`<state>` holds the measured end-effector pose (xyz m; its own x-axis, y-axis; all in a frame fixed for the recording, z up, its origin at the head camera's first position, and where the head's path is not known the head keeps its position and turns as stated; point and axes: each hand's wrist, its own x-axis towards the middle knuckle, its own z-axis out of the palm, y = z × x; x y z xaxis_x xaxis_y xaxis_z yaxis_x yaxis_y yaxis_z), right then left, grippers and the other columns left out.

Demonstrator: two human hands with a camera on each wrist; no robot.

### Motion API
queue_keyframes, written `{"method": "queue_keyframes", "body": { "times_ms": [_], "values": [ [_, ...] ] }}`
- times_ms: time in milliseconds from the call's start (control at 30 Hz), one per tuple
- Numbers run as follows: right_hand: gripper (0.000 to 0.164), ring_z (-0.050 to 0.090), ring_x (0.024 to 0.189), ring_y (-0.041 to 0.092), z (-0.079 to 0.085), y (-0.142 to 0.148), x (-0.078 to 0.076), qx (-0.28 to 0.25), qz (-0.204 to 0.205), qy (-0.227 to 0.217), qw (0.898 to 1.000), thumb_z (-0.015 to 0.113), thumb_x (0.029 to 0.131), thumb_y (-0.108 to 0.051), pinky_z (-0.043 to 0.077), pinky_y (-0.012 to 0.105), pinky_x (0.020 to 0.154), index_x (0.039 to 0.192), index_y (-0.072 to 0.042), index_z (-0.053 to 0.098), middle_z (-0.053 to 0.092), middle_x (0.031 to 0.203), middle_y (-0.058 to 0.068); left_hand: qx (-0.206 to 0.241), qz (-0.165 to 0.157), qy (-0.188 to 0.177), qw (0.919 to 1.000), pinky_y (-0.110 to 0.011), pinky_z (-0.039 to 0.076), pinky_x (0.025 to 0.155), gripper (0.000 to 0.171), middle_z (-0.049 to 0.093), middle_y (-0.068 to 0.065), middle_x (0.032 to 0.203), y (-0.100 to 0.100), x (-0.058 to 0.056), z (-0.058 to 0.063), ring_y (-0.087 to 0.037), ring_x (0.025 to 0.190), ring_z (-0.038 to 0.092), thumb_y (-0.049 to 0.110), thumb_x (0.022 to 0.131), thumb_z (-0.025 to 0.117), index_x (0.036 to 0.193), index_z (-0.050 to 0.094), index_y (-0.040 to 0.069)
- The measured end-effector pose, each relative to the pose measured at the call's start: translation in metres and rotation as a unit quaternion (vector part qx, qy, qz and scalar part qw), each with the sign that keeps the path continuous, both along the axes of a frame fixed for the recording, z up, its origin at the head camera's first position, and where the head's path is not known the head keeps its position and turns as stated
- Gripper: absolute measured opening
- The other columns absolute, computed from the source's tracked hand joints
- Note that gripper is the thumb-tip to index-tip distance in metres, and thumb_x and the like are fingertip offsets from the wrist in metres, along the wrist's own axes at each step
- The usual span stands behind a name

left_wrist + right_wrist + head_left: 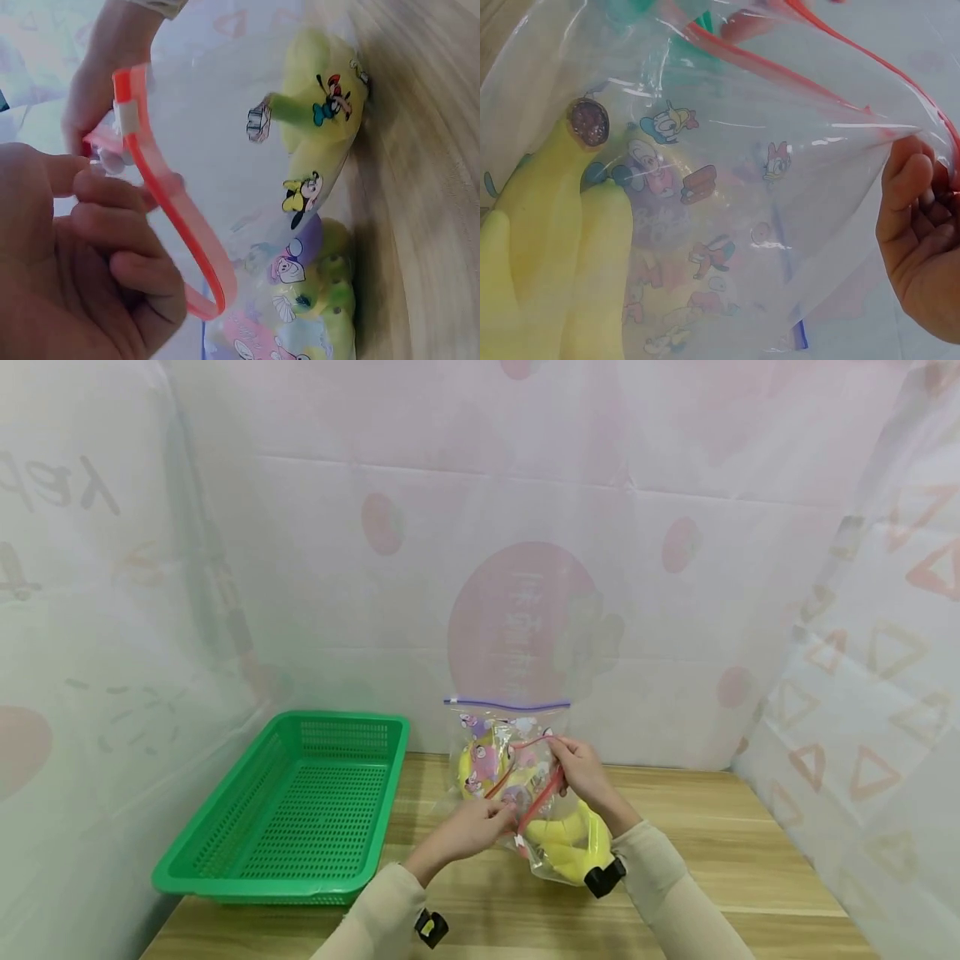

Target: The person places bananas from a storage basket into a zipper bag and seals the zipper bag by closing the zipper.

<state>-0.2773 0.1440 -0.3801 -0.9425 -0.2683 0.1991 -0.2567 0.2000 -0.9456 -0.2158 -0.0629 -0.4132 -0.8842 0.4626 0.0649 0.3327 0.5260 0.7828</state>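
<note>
A clear zip bag with a red zip strip and printed cartoon figures holds a bunch of yellow bananas. Its mouth gapes between the hands. My left hand pinches the mouth's near end, beside the white slider. Farther along the rim, my right hand grips the bag edge with curled fingers. Behind stands a second printed zip bag with a purple zip strip. Something yellowish with bumps shows through its film; its kind is unclear.
A green plastic basket with a perforated floor stands left of the bags on the wooden table. A pale printed cloth hangs behind the table and along both sides.
</note>
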Motion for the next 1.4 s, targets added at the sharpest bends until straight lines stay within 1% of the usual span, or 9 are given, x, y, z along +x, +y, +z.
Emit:
{"method": "queue_keyframes", "body": {
  "times_ms": [133,267,467,600,667,867,1067,1200,1400],
  "values": [
    [0.044,0.044,0.036,0.012,-0.006,0.001,-0.004,-0.007,-0.016,0.012,1.0,0.043,0.102,-0.029,0.044,0.029,0.038,0.069,0.0,0.048,0.05,0.052,0.005,-0.026,-0.011,-0.051,0.9983,-0.031,0.045,0.049,0.047,0.058,-0.003,0.056,0.006,0.012,0.001,-0.018,0.047,0.055,0.049,0.099,0.038,0.093,0.067,0.013],
    [0.043,0.045,0.037,0.013,-0.007,0.001,-0.004,-0.01,-0.018,0.014,1.0,0.044,0.102,-0.03,0.045,0.03,0.039,0.068,-0.003,0.046,0.051,0.054,0.006,-0.021,-0.006,-0.05,0.9985,-0.03,0.047,0.049,0.035,0.062,-0.001,0.063,0.013,0.018,-0.003,-0.021,0.054,0.061,0.045,0.096,0.049,0.086,0.061,0.014],
    [0.041,0.048,0.038,0.014,0.001,0.0,0.002,-0.021,-0.02,-0.007,1.0,0.046,0.101,-0.027,0.047,0.029,0.041,0.071,0.001,0.046,0.053,0.056,0.007,0.001,0.015,0.041,0.9991,-0.023,0.034,0.042,0.017,0.051,0.006,0.057,0.02,0.016,-0.01,-0.007,0.044,0.042,0.015,0.092,0.051,0.077,0.057,0.012],
    [0.039,0.048,0.04,0.015,0.018,-0.001,0.014,-0.016,-0.022,-0.009,1.0,0.045,0.101,-0.021,0.048,0.03,0.042,0.073,0.005,0.047,0.052,0.056,0.007,0.002,-0.007,0.109,0.994,-0.02,0.039,0.048,0.018,0.057,0.003,0.068,0.024,0.012,-0.008,-0.004,0.053,0.045,0.001,0.09,0.048,0.082,0.062,0.008],
    [0.038,0.047,0.04,0.015,0.023,0.0,0.016,-0.013,-0.026,-0.005,1.0,0.046,0.101,-0.02,0.047,0.029,0.042,0.073,0.005,0.048,0.05,0.056,0.006,-0.006,-0.021,0.143,0.9895,-0.02,0.043,0.054,0.019,0.061,0.002,0.075,0.026,0.009,-0.006,-0.005,0.06,0.049,-0.003,0.089,0.048,0.084,0.063,0.008],
    [0.04,0.046,0.04,0.015,0.006,0.008,-0.007,-0.023,-0.036,-0.013,0.999,0.047,0.101,-0.026,0.042,0.025,0.04,0.074,0.004,0.051,0.051,0.053,0.006,-0.046,-0.029,0.233,0.9709,-0.023,0.049,0.071,0.018,0.065,0.001,0.085,0.028,0.003,-0.005,-0.01,0.08,0.06,-0.005,0.088,0.049,0.086,0.061,0.008],
    [0.051,0.057,0.053,0.023,0.005,0.01,-0.017,-0.013,-0.096,0.009,0.995,0.039,0.101,-0.039,0.045,0.027,0.044,0.076,0.002,0.056,0.058,0.061,0.009,-0.093,-0.02,0.333,0.9382,-0.042,0.04,0.092,0.017,0.065,0.006,0.081,0.025,-0.001,0.002,-0.011,0.084,0.061,0.0,0.089,0.053,0.084,0.063,0.013],
    [0.041,0.06,0.086,0.03,0.005,0.012,-0.029,0.011,-0.128,0.042,0.991,0.038,0.103,-0.031,0.05,0.033,0.067,0.096,0.002,0.059,0.062,0.09,0.015,-0.105,-0.021,0.379,0.9192,-0.045,0.039,0.092,0.019,0.063,0.009,0.077,0.021,-0.003,0.006,-0.01,0.082,0.061,0.001,0.088,0.057,0.078,0.061,0.017],
    [0.038,0.039,0.127,0.035,-0.003,0.018,-0.05,0.005,-0.035,0.014,0.999,0.032,0.104,-0.016,0.033,0.049,0.103,0.13,0.007,0.047,0.046,0.134,0.024,-0.103,-0.026,0.4,0.9104,-0.046,0.039,0.092,0.022,0.06,0.009,0.075,0.019,-0.005,0.01,-0.011,0.083,0.059,0.004,0.091,0.057,0.075,0.06,0.019]
  ]
}}
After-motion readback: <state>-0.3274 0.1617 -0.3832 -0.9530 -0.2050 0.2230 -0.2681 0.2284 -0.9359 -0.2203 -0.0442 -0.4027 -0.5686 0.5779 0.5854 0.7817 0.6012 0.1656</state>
